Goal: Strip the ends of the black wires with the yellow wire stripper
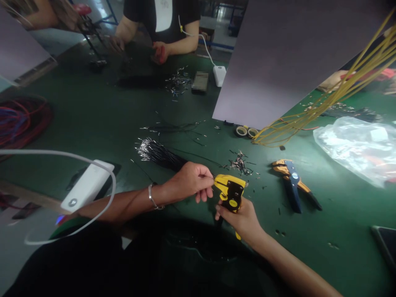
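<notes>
My right hand (243,218) is wrapped round the handles of a yellow and black wire stripper (232,192), whose jaws point left. My left hand (196,181) is closed in a pinch right at the tip of those jaws; what it pinches is too small to make out. A bundle of black wires (163,154) with bright ends lies behind my left hand, its near end hidden by the hand. Small cut pieces (241,163) are scattered on the green table (108,113) just beyond the tool.
A blue and orange stripper (292,181) lies right, before a clear plastic bag (355,144). Yellow wires (324,103) hang beside a grey panel (266,62). A white power bank (88,185) with a cable is left, near red and blue coils (21,119). A person (161,29) works opposite.
</notes>
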`<state>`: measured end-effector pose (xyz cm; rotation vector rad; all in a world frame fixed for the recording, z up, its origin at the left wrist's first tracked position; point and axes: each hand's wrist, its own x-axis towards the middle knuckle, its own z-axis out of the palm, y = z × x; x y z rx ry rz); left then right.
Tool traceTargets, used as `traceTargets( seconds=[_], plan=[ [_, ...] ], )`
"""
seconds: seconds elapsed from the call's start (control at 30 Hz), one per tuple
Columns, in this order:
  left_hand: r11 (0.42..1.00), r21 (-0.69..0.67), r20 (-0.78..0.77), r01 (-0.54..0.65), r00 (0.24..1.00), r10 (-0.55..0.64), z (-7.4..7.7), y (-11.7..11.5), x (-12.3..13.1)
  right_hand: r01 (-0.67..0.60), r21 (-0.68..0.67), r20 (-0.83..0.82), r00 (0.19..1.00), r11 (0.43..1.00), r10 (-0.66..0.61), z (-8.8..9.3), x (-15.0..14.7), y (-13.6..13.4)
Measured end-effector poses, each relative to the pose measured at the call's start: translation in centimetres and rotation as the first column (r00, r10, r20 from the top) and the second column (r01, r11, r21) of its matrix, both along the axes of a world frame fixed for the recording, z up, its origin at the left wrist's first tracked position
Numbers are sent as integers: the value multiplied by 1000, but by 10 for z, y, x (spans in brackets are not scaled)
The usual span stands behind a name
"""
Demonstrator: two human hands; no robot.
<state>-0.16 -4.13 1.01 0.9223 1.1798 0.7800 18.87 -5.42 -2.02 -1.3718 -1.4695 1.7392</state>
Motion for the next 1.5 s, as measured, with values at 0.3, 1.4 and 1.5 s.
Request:
traceTargets(
  seconds=[0.3,1.4,1.5],
  plan=[
    [999,-20,-4,-29,1000,29,3,1,3,15,-14,-10,1000,1000,-15,4,-4,2],
    [995,40,-68,-90,993,92,4,1,2,176,-87,-146,971,981,-188,-3,13,25],
    [993,83,-124,-83,988,93,6,2,2,120,-93,-139,981,988,-132,-1,10,23]
  ],
)
